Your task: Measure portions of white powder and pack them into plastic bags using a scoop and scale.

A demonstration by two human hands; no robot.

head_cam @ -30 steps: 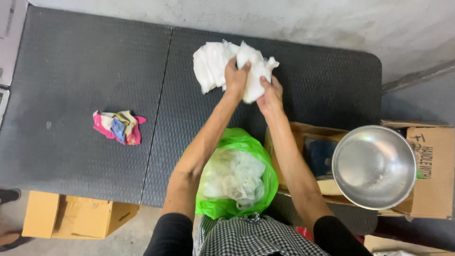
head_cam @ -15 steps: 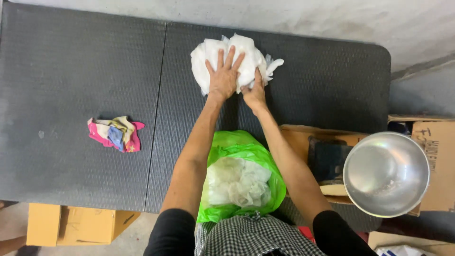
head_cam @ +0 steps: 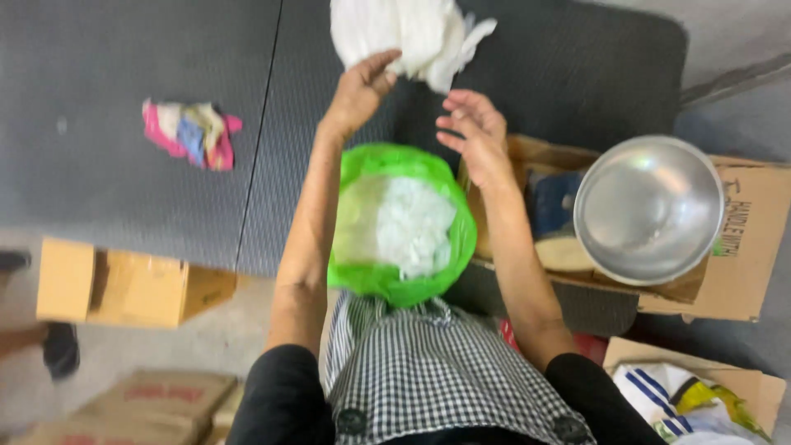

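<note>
White cloth bundle (head_cam: 404, 37): lies at the far edge of the dark table (head_cam: 124, 165), left hand (head_cam: 362, 86) curled onto its lower edge, right hand (head_cam: 474, 136) spread and empty just beside it. Green bag (head_cam: 395, 222) at the near edge, seemingly already part-filled with white material; bundle not yet bagged. Pink rag (head_cam: 191, 133) well apart, untouched.

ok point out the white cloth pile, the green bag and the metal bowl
white cloth pile (head_cam: 404, 33), head view, middle of the bunched fabric
green bag (head_cam: 461, 239), head view, right side of its rim
metal bowl (head_cam: 648, 210), head view, centre of its shiny inside
</note>
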